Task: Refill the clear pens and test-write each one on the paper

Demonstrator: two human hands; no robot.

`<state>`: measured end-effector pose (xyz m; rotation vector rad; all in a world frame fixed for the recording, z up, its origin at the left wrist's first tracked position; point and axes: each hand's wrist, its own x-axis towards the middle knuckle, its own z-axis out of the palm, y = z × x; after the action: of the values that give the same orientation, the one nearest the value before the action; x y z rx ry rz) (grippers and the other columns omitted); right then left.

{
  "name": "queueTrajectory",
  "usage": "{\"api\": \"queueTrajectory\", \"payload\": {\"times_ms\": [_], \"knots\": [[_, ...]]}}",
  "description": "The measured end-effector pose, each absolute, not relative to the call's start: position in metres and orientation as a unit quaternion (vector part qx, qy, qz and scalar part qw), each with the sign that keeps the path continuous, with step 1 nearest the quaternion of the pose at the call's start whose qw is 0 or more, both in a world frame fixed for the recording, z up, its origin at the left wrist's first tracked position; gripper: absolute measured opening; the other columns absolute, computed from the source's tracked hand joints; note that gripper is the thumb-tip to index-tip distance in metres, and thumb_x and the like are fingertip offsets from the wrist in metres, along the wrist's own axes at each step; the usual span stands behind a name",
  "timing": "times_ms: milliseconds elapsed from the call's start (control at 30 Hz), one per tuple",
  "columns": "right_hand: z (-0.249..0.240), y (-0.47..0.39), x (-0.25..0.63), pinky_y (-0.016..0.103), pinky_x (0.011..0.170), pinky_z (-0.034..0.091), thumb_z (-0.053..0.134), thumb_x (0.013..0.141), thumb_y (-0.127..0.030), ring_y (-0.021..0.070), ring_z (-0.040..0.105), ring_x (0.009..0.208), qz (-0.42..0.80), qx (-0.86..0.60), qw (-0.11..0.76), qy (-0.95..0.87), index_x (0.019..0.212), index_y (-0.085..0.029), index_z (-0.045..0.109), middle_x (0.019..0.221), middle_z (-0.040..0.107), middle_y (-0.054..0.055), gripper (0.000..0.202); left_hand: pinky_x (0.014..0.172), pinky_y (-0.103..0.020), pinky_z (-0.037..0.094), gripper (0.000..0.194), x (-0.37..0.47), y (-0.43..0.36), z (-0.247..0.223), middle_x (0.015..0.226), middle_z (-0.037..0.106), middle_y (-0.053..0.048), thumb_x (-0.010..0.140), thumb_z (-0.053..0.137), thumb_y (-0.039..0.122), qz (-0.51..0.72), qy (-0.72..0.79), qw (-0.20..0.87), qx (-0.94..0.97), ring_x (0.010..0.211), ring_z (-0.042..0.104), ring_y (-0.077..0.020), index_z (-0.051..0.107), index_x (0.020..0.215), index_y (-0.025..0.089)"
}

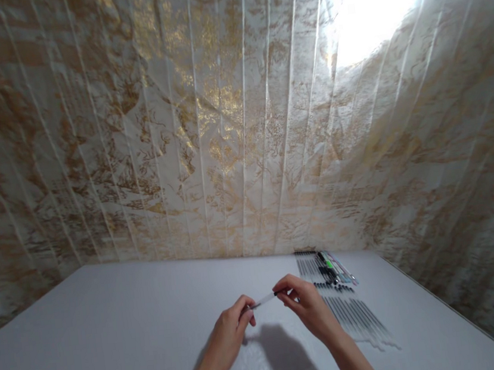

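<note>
Between my hands, above the white table (125,332), a slim pen (265,300) with a clear barrel is held at a slight tilt. My left hand (236,324) is closed around its lower left end. The fingers of my right hand (300,298) pinch the black piece at its upper right end. Just right of my right hand lies a row of thin pen refills (357,318), and above them a line of small black caps (334,286). Whether the black end is a cap or part of the pen is too small to tell.
Clear pen barrels (307,266) lie in a row at the back right, beside several assorted pens and markers (329,265), one with bright green. A patterned gold and silver curtain (221,122) hangs behind the table. Clear plastic (260,369) lies at the front.
</note>
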<state>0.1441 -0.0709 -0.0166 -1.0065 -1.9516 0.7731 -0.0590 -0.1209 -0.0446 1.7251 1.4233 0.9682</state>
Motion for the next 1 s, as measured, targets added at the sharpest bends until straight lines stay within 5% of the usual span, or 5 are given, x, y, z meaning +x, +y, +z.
{"api": "queueTrajectory", "payload": {"times_ms": [333,567,800,1000], "knots": [[-0.025,-0.066,0.145,0.024,0.052,0.048,0.058,0.078,-0.032,0.0132,0.057,0.053,0.387,-0.415,0.387,-0.727,0.075,-0.017,0.065,0.063,0.060,-0.001,0.016,0.063,-0.023,0.041,0.019,-0.058,-0.124,-0.037,0.074,0.064,0.003,0.085,0.040,0.028,0.364,0.524,0.360,0.680,0.061,0.053,-0.0120,0.057,0.088,0.021],[-0.035,-0.068,0.139,0.018,0.037,0.034,0.051,0.084,-0.038,0.0081,0.042,0.038,0.374,-0.437,0.400,-0.713,0.067,-0.022,0.046,0.052,0.046,-0.007,0.024,0.070,-0.023,0.043,0.012,-0.051,-0.127,-0.034,0.073,0.067,0.004,0.078,0.047,0.022,0.378,0.542,0.340,0.669,0.063,0.061,-0.0123,0.058,0.082,0.024],[-0.024,-0.071,0.137,0.023,0.052,0.045,0.047,0.086,-0.041,0.0128,0.054,0.055,0.364,-0.411,0.403,-0.732,0.081,-0.021,0.051,0.067,0.056,-0.001,0.021,0.073,-0.024,0.043,0.012,-0.050,-0.126,-0.030,0.071,0.067,0.003,0.077,0.047,0.022,0.397,0.549,0.346,0.649,0.071,0.064,-0.0147,0.058,0.084,0.023],[-0.030,-0.070,0.139,0.024,0.051,0.038,0.041,0.089,-0.043,0.0140,0.046,0.050,0.298,-0.438,0.378,-0.760,0.074,-0.024,0.042,0.058,0.046,-0.005,0.025,0.073,-0.025,0.045,0.011,-0.048,-0.130,-0.028,0.069,0.069,0.003,0.077,0.048,0.022,0.401,0.527,0.377,0.647,0.070,0.066,-0.0151,0.058,0.082,0.022]]}}
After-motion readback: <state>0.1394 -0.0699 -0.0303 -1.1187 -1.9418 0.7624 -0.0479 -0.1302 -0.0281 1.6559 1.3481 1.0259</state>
